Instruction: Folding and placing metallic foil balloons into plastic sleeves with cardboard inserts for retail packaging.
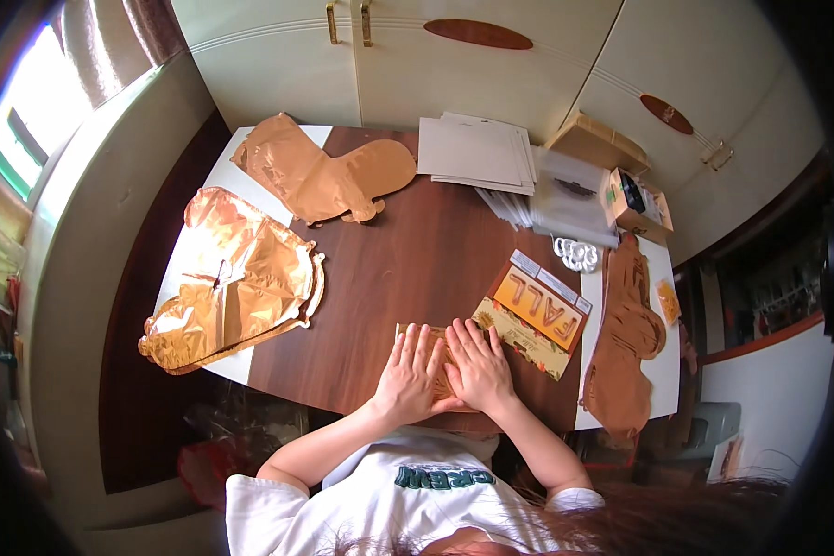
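Both hands lie palm down at the table's near edge, fingers stretched out and close together. My left hand (408,378) and my right hand (479,369) press on a flat, golden-brown piece (443,383) that looks like folded foil; the hands cover most of it. Just right of my right hand lie a cream card with a leaf print (525,345) and an orange printed card (540,301) with balloon letters. To the left, flat shiny copper foil balloons (241,278) are stacked. A duller copper foil balloon (320,176) lies at the back.
A brown foil balloon (621,343) lies along the right edge, beside a small orange packet (667,301). Farther back are a white coil of cord (576,254), clear plastic bags (565,208), grey-white sheets (473,148) and an open cardboard box (641,206). Cabinets (491,69) stand behind.
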Motion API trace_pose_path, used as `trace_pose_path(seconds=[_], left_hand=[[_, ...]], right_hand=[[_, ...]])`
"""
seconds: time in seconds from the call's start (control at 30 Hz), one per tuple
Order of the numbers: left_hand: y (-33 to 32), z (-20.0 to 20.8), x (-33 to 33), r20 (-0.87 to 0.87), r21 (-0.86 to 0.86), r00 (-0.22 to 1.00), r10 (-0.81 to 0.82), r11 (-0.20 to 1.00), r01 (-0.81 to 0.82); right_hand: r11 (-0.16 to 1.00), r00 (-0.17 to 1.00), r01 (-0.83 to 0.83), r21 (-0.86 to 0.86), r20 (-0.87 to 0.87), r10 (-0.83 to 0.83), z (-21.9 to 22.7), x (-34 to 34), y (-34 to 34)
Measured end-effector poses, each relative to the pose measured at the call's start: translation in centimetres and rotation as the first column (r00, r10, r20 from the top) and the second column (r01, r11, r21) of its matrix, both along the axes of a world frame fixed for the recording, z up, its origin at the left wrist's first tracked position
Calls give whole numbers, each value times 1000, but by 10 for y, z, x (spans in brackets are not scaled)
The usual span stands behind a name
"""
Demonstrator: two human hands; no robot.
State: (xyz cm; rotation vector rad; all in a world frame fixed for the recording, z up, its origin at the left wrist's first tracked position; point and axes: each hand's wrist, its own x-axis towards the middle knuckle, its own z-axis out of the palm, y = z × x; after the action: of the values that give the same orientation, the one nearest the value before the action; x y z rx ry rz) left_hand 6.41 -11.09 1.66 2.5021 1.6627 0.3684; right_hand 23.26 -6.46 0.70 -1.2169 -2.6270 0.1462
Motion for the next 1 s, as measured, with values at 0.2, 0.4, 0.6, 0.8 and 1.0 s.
trace_pose_path(seconds=[0.2,0.4,0.6,0.8,1.0], left_hand=[[2,3,-2,-1,-5,1000,-13,1000,13],[2,2,-4,2,-1,1000,-18,1000,18],[2,1,-8,-3,1,1000,-27,1000,27],[1,0,-16,-82,-46,997,11,999,-15],[1,3,-21,-136,-37,990,45,998,-50]], right_hand=[[1000,1000,6,16,-12,-5,-1,0,0],[999,998,5,44,-59,-2,-1,-1,-1],[998,998,19,61,-67,-15,-2,-2,-1],[997,997,36,70,-68,-31,-1,-2,-2],[995,997,55,81,-66,-49,3,-4,-4]])
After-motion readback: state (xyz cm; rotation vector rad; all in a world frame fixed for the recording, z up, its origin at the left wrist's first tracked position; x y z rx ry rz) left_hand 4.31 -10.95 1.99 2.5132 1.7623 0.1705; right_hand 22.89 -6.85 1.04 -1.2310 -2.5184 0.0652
